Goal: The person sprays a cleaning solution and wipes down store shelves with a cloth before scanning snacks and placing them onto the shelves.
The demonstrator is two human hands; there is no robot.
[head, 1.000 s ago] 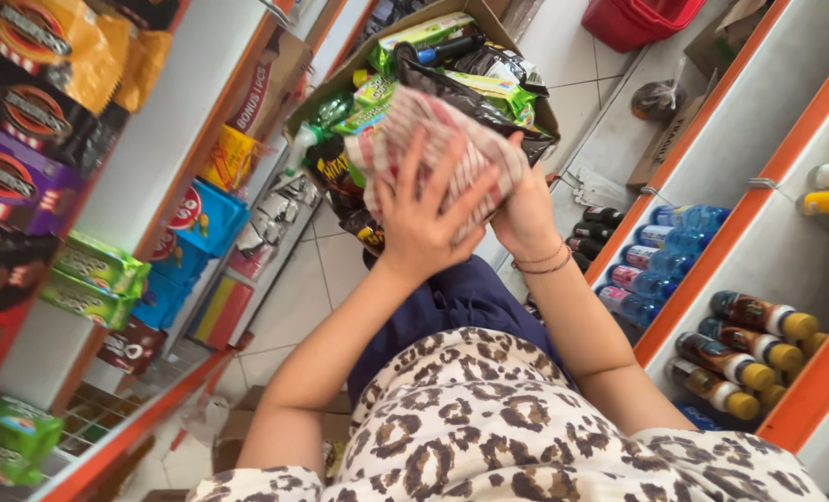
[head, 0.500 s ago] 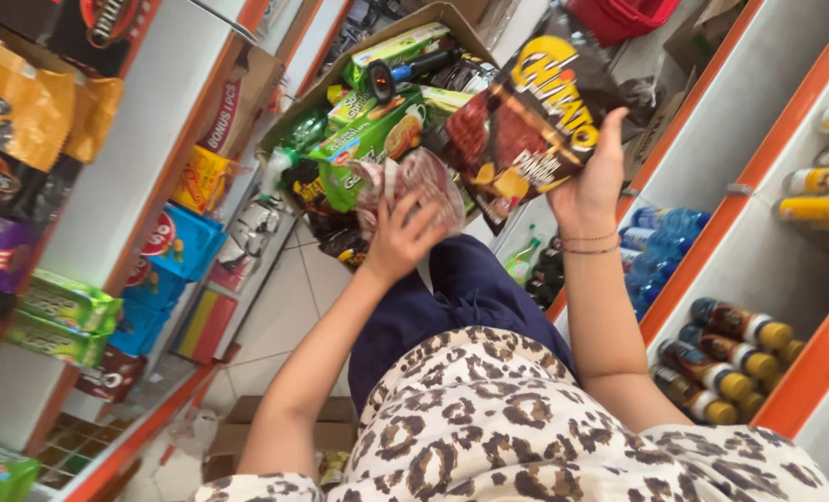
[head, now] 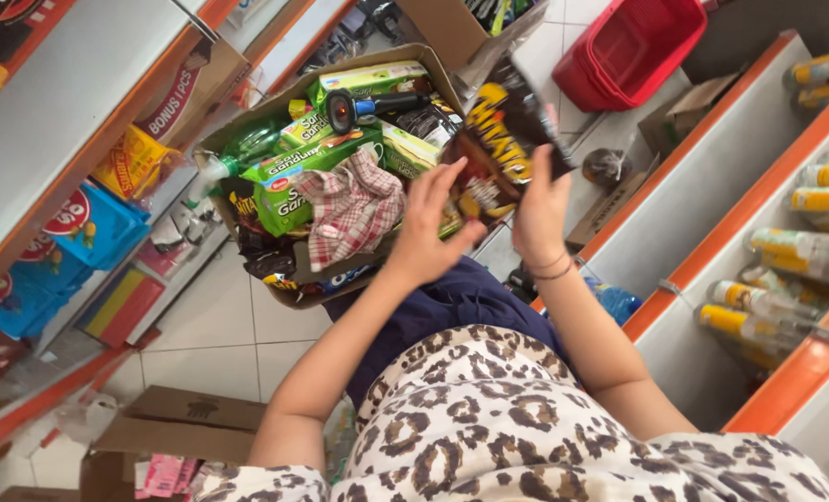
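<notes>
Two runs of shelving [head: 89, 102] framed my view, the left one carrying snack bags and the right one [head: 730, 167] lined with yellow-capped bottles [head: 758, 302] lying on their sides. Between them I saw the tiled floor [head: 219, 325], a red basket [head: 633, 46] far up the aisle, and a flattened brown carton [head: 168, 428] near the person's side.

I watched an open cardboard box [head: 247, 121] sitting in front of the person's lap, crammed with green snack packets [head: 317, 163], a dark spray bottle [head: 377, 104] lying across the top, and a red-and-white checked cloth [head: 349, 209] draped over the packets near the front edge.

I could see the dark snack bag [head: 498, 158] with yellow lettering held upright above the right end of the box, tilted slightly toward the aisle. The right hand [head: 540, 209], wearing thin bracelets at the wrist, gripped the bag from behind along its lower right side, fingers pressed together against it. The left hand [head: 428, 228] met the bag's lower left corner, its fingers spread and raised, fingertips touching the bag's edge just beside the checked cloth. I could not tell whether that hand actually pinched the bag or only steadied it.
</notes>
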